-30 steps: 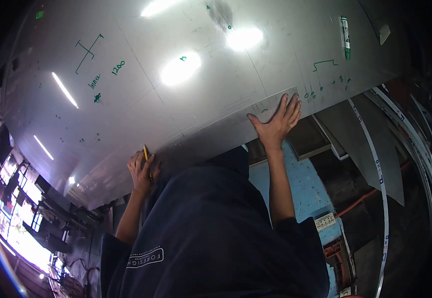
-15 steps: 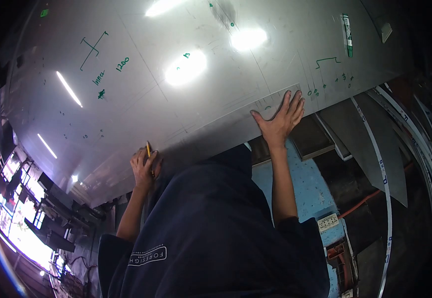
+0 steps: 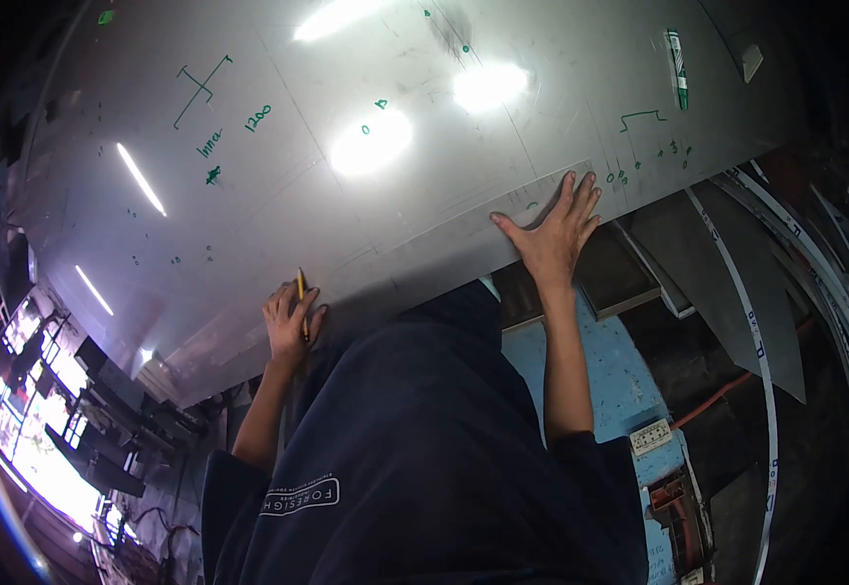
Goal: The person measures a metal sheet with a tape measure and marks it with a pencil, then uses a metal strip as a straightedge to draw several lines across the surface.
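Observation:
A large grey metal sheet [image 3: 278,214], marked in green and with thin dark lines, spreads out in front of me. At its near edge my left hand [image 3: 288,317] has its fingers closed around a yellow pencil [image 3: 301,285], point facing away from me. My right hand [image 3: 553,239] rests farther right with thumb and fingers spread. It presses flat on a narrow metal strip [image 3: 463,229] that lies along the near edge of the sheet. The strip's left end is hard to make out.
A green-and-white marker [image 3: 678,68] lies on the sheet at the upper right, near a small pale piece [image 3: 753,63]. Below the sheet on the right are a power socket strip [image 3: 651,437], a long marked white strip [image 3: 761,361] and grey metal offcuts [image 3: 736,283].
The view has shifted slightly. My left hand has moved a little along the edge, and the pencil shows more clearly in its fingers. My right hand stays spread on the strip.

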Demonstrator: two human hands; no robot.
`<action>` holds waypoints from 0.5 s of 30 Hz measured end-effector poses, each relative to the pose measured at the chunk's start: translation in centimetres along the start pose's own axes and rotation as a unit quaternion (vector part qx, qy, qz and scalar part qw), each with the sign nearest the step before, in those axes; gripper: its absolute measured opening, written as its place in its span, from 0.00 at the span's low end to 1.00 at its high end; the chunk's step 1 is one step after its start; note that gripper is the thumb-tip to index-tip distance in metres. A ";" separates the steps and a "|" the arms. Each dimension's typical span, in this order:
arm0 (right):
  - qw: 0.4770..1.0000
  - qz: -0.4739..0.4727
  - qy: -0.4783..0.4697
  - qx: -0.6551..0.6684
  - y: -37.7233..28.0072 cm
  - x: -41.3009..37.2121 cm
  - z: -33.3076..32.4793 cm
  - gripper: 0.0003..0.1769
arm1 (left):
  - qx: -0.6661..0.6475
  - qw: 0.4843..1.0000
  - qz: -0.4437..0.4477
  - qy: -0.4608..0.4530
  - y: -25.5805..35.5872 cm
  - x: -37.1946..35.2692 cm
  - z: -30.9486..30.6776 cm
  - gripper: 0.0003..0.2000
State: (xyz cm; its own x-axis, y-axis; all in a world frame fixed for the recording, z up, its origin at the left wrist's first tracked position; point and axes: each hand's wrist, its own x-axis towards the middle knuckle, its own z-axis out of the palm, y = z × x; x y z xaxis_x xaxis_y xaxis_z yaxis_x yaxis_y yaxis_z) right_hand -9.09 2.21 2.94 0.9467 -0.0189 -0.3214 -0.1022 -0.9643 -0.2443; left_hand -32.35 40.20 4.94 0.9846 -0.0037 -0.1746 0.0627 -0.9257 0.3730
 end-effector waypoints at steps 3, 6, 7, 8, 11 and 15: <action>1.000 0.009 -0.001 0.000 -0.3 0.1 0.0 0.78 | -0.006 1.000 0.012 -0.016 0.5 1.6 -1.2 0.21; 1.000 0.008 0.001 -0.005 -0.3 -0.1 0.0 0.77 | -0.251 0.956 -0.147 0.041 3.7 4.9 -2.1 0.17; 1.000 0.007 0.005 -0.010 -0.3 0.0 0.1 0.77 | -0.310 0.938 -0.155 0.009 4.3 6.0 -2.3 0.14; 1.000 0.005 0.004 -0.005 -0.4 0.0 0.2 0.77 | -0.369 0.915 -0.162 -0.022 4.7 6.9 -2.6 0.11; 1.000 0.010 0.004 -0.013 -0.5 0.0 0.1 0.77 | -0.337 0.933 -0.124 -0.040 5.9 8.8 -3.4 0.07; 1.000 0.020 -0.003 -0.011 -0.5 0.0 -0.1 0.77 | -0.301 0.942 -0.127 -0.074 5.8 9.1 -4.5 0.06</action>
State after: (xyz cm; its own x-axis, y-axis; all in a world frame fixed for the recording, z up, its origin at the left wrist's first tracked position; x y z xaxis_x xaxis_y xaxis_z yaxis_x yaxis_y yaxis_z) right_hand -8.98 2.62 3.15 0.9404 -0.0563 -0.3352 -0.1329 -0.9686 -0.2101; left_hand -22.26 36.54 9.58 0.8947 0.0948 -0.4365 0.4182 -0.5212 0.7439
